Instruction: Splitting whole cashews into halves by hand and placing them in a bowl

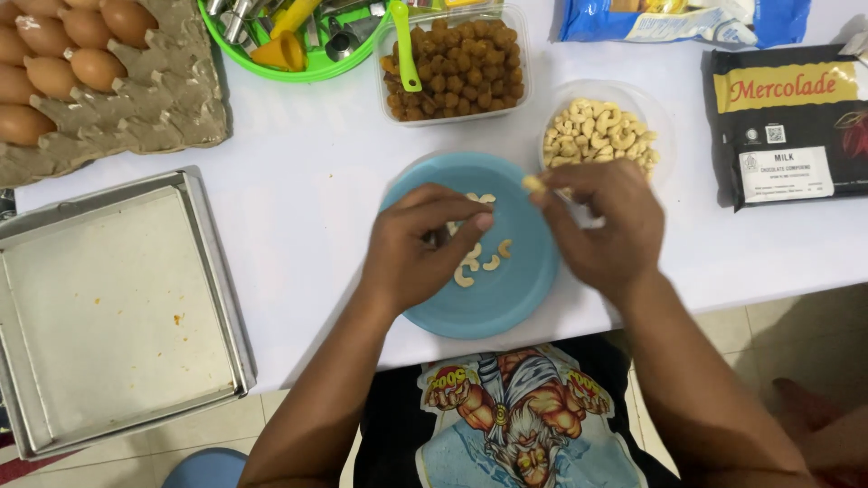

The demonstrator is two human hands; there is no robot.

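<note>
Pinching one cashew [533,183], the right hand [599,221] hovers; left hand [418,246], fingers curled, rests on the plate [529,289] holding few halves; the bowl [653,113] is nearly full.

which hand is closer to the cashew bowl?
Right. The right hand sits at the edge of the cashew bowl, pinching a cashew. The left hand is farther away, over the blue plate.

Single head-worn view, looking almost straight down from above onto the white desk [298,181]. Close range: forearms entering from the bottom edge, round blue plastic plate [506,307] near centre. Top of frame facing away from the wearer, cropping the grey cardboard egg tray [172,90] at upper left. No second view to overlap.
</note>
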